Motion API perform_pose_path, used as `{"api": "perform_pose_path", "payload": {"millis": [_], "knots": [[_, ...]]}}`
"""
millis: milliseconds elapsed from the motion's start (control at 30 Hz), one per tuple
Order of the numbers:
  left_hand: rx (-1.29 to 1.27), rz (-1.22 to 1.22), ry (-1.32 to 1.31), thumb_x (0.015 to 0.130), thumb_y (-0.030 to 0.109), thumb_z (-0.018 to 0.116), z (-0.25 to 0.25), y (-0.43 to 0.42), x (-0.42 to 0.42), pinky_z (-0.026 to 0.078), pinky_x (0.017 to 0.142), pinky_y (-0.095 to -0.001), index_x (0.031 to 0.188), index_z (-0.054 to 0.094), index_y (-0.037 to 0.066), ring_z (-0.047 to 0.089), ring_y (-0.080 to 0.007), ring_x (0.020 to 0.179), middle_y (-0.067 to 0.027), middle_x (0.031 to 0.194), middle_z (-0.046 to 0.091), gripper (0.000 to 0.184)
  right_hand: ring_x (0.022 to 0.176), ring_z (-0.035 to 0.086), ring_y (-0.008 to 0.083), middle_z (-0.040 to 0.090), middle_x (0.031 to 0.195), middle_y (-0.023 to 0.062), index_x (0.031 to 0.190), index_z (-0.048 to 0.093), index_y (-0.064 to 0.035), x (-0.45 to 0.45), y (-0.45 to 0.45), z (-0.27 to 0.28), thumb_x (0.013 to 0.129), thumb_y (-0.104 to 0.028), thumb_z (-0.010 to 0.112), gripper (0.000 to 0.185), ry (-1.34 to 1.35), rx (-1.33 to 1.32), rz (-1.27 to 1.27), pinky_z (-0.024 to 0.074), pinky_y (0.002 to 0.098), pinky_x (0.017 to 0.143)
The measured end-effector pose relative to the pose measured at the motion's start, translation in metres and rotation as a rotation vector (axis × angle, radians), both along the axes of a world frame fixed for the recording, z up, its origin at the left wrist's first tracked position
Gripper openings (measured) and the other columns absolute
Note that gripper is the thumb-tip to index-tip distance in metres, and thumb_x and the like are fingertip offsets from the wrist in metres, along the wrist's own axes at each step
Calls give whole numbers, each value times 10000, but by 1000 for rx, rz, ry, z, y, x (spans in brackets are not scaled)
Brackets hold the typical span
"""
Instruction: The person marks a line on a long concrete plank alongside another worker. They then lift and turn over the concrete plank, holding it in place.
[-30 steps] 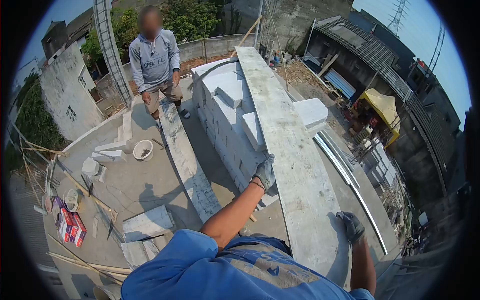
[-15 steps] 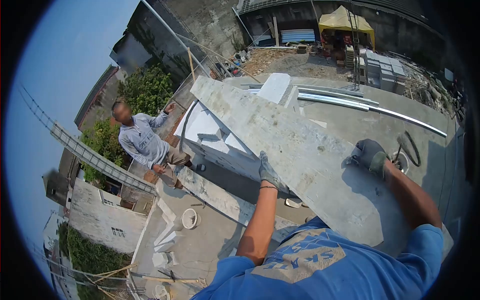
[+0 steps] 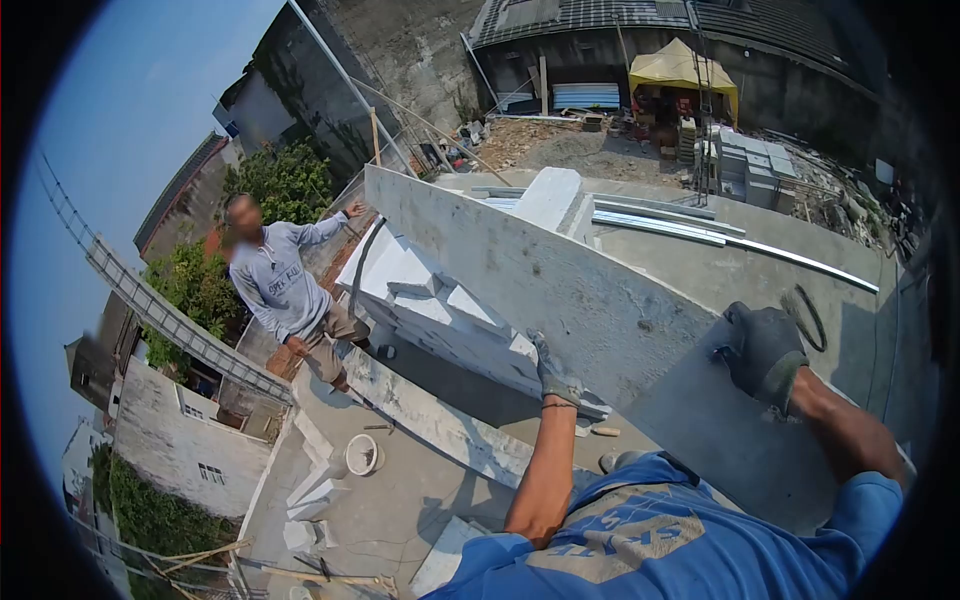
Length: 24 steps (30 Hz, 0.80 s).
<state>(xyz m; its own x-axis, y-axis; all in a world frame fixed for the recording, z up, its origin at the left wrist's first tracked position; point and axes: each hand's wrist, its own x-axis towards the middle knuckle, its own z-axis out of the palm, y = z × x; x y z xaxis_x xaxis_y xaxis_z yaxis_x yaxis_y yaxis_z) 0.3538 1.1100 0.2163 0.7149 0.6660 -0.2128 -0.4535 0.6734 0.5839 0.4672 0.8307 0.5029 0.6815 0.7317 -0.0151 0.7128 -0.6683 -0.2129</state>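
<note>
A long, wide grey plank (image 3: pixel 560 270) with mortar-like stains slants across the middle, tilted up on its edge. My left hand (image 3: pixel 556 378), in a grey glove, grips its lower edge, fingers against the near face. Near the plank's right end, my gloved right hand (image 3: pixel 768 352) is closed at the upper edge; its fingertips are partly hidden. Beneath and left of the plank stands a stack of white blocks (image 3: pixel 405 275). Below my left hand lies a small tool with a wooden handle (image 3: pixel 605 431).
Another person (image 3: pixel 285 270) stands at left, one arm stretched toward the plank's far end. A second long plank (image 3: pixel 430 405) runs below the block stack. A white bucket (image 3: pixel 362 457) and cut blocks (image 3: pixel 318 498) sit on the floor. Metal channels (image 3: pixel 660 225) lie beyond.
The plank has turned from lying nearly flat to standing steeply on edge. My right hand has shifted slightly, and my left hand has moved a little lower with the plank.
</note>
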Motion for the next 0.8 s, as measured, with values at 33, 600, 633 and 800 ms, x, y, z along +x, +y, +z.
{"api": "perform_pose_path", "payload": {"millis": [33,600,633,800], "knots": [[-8,12,-15,811,693,378,9,-12,-3,198,1075,-442,1387,321,155,278,-296,1294,-60,1429,312,789,818,603,360,625,781,196,942,591,-47,-8,-7,2,687,-193,676,306,-5,29,11,455,437,736],[-260,-53,-443,821,647,445,68,-100,-83,313,1021,-456,1366,317,132,372,-286,1217,-83,1350,375,761,700,559,422,567,789,230,991,511,40,-119,-101,30,653,18,626,358,-179,288,283,432,435,608],[-265,-43,-446,821,647,445,75,-106,-89,313,1021,-456,1366,317,132,372,-286,1217,-83,1350,375,761,695,554,420,563,790,228,997,505,51,-126,-109,30,650,21,621,367,-207,280,276,428,435,608],[-279,-100,-472,807,651,464,92,-131,-109,307,1027,-439,1369,312,134,373,-269,1217,-72,1357,368,779,672,551,401,557,779,212,1013,499,69,-154,-134,36,638,15,622,398,-270,302,275,413,434,597]]}}
